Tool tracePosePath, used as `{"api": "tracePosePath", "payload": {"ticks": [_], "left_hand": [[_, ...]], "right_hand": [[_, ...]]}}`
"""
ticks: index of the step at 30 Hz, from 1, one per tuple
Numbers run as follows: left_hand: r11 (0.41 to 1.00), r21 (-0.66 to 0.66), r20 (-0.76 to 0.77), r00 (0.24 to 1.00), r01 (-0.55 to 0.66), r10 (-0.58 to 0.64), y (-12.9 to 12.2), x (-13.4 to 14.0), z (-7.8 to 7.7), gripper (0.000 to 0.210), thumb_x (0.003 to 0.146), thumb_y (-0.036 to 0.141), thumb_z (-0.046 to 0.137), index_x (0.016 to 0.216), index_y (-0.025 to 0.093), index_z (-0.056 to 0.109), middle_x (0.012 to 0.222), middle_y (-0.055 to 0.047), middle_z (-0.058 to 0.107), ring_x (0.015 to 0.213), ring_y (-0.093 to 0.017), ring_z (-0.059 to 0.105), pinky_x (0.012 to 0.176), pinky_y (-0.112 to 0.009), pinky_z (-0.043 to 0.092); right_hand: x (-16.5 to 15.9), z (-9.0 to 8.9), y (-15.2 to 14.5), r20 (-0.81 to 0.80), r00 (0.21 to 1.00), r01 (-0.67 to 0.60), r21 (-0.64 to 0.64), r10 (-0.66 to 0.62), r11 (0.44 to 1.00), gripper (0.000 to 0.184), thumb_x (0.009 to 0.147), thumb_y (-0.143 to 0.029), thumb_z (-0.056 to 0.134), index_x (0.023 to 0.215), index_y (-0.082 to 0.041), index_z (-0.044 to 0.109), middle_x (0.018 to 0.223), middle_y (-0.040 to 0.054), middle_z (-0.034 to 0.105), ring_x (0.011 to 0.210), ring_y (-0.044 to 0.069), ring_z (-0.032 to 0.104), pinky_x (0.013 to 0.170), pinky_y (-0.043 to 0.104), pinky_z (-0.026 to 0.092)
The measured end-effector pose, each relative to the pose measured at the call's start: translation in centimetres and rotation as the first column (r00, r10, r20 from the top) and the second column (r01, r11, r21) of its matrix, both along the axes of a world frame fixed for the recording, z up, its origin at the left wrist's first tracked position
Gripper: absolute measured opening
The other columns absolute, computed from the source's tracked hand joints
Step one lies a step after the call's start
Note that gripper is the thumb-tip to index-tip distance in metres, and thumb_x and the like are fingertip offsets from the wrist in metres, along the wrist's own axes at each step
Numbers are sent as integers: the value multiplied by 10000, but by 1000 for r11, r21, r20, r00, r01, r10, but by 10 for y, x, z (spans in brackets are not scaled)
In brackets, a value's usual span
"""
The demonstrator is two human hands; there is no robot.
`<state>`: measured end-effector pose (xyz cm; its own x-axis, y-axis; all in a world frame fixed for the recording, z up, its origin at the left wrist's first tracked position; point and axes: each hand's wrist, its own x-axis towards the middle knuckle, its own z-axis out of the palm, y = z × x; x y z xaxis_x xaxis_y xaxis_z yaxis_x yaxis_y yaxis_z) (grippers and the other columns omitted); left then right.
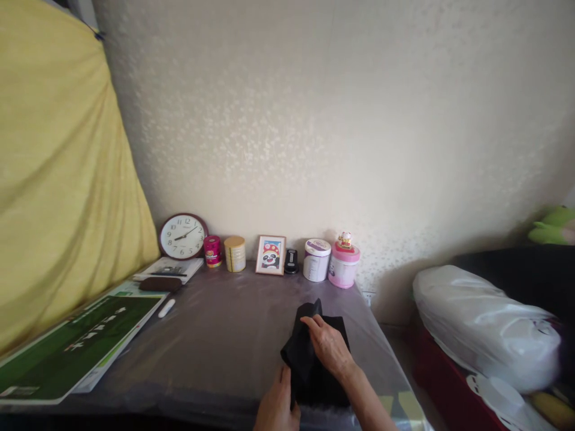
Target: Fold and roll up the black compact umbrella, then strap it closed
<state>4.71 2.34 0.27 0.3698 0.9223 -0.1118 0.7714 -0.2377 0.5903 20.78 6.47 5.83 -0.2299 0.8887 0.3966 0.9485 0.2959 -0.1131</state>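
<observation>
A piece of black cloth [326, 383] lies partly folded at the front right of the table, one side of it lifted. Pinched between thumb and fingers of my right hand [330, 344] is an upper part of the cloth, with a dark tip sticking up beyond the fingers. Lower down, my left hand [278, 401] grips the cloth's near left edge; some of its fingers are hidden behind the fabric. Whether the cloth is a garment or a bag I cannot tell.
The table [215, 341] has a glossy cover. Along the wall stand a clock [183, 236], a yellow tin [235, 254], a framed panda picture [270, 255], a white tub [317, 261] and a pink tub [344, 266]. Green booklets [90, 341] lie left; a white plastic bag [485, 323] sits right.
</observation>
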Motion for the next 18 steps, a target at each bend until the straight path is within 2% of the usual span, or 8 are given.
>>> {"api": "tracePosePath", "payload": {"ticks": [4,7,10,15,18], "left_hand": [[1000,14,-76,997,4,-3,-4,3,4,789,662,-25,442,1391,127,179,1407,-132,340,1126,-196,525,923,-230,404],[999,39,-157,988,15,-9,-6,7,3,842,640,-41,428,1404,120,113,1438,-154,277,1062,-225,570,880,-273,446],[999,28,-277,961,30,-21,-7,12,-1,859,626,-51,410,1405,137,100,1460,-175,207,923,-234,636,764,-294,501],[997,54,-387,922,46,-21,-8,21,-15,734,698,-50,317,1388,184,222,1439,-175,263,821,-206,668,690,-282,516],[994,109,-425,905,18,30,-9,28,-25,683,716,-37,327,1361,188,303,1410,-180,325,793,-204,673,659,-270,518]], "right_hand": [[3,2,8,-2,1000,13,15,-13,1000,252,895,-157,351,954,-230,584,869,16,604,714,123,616,592,191,422],[5,5,14,-75,997,-3,51,7,999,253,910,-172,342,961,-239,580,920,15,612,752,118,615,622,190,427],[2,3,21,-143,989,-25,75,36,997,251,916,-180,347,971,-246,582,958,19,610,810,117,602,678,192,437],[-10,-20,32,-134,988,-58,103,71,993,231,910,-180,383,926,-239,606,908,19,605,867,140,554,783,222,434],[-15,-35,34,-88,994,-54,99,63,994,222,903,-180,407,921,-252,616,894,13,603,855,145,534,788,233,428]]}}
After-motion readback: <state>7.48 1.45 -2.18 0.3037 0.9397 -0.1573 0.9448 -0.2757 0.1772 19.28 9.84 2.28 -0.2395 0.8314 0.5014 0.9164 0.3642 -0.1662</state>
